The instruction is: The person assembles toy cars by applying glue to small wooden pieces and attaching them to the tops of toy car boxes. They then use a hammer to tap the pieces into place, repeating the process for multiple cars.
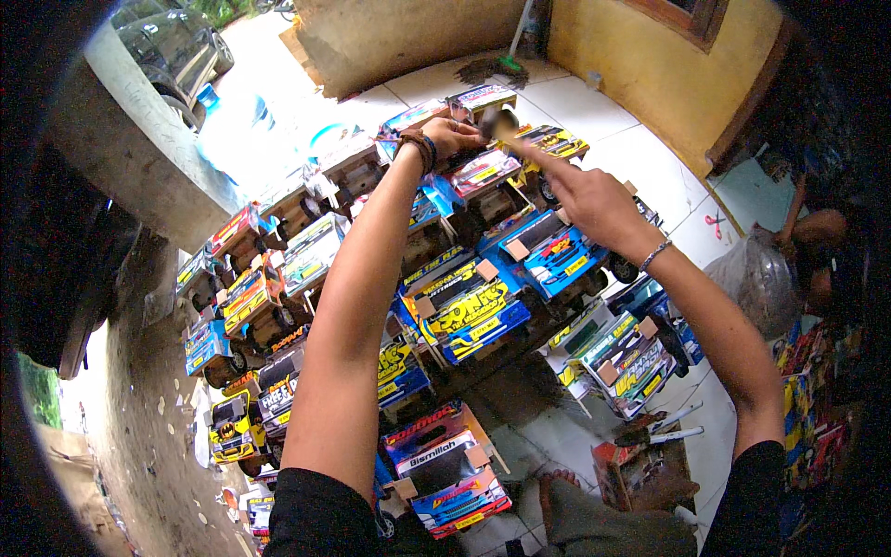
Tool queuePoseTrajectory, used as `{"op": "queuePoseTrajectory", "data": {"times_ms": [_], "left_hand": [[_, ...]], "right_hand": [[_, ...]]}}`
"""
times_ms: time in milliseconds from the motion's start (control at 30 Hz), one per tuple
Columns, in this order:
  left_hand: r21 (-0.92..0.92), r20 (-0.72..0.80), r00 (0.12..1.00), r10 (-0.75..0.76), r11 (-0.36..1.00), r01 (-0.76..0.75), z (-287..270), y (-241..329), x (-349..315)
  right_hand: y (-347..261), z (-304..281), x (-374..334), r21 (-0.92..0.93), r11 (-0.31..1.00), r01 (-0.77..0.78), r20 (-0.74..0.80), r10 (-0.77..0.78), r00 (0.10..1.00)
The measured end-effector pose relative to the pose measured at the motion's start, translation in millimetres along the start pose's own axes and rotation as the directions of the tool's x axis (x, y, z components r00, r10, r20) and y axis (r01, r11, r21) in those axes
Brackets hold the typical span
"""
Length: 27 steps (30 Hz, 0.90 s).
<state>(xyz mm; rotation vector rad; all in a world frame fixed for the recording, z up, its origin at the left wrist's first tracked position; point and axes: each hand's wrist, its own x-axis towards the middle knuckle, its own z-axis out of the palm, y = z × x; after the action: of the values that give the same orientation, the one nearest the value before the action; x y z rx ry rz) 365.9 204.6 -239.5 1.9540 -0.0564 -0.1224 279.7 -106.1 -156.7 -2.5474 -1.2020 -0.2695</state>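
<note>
Both my arms reach to the far end of a crowd of toy trucks. A hammer [501,124] with a light wooden handle is gripped in my right hand [599,209]; its dark head is slightly blurred, right beside the fingers of my left hand [451,138]. Those fingers are pinched together at a far toy truck [485,97], and anything between them is too small to make out. A black-and-yellow toy truck [559,142] stands just right of the hammer. Closer to me are a blue-and-yellow truck [475,311] and a blue truck [560,262].
A red-and-blue truck [455,492] stands near my feet; a green-and-white one [613,362] is to the right. Pliers-like tools [668,427] lie by a worn box [631,473]. Red scissors [715,223] are on the tiles. Another person's arm [794,213] and a clear plastic bag [756,278] are at right.
</note>
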Motion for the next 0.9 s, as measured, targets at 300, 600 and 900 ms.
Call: {"op": "queuePoseTrajectory", "data": {"times_ms": [300, 600, 900], "left_hand": [[-0.013, -0.020, 1.000, 0.006, 1.000, -0.006, 1.0, 9.6, -5.4], [-0.124, 0.078, 0.994, -0.080, 0.988, 0.090, -12.1, -20.4, 13.4], [0.095, -0.145, 0.980, -0.134, 0.984, 0.148, 3.3, 7.1, -2.3]], "right_hand": [[5.9, 12.4, 3.7, 0.040, 0.999, 0.029, 0.028, -0.030, 0.999], [2.1, 6.6, 5.1, -0.077, 0.997, -0.001, 0.006, 0.001, 1.000], [6.0, 4.5, 12.3, -0.013, 1.000, 0.024, -0.042, -0.024, 0.999]]}}
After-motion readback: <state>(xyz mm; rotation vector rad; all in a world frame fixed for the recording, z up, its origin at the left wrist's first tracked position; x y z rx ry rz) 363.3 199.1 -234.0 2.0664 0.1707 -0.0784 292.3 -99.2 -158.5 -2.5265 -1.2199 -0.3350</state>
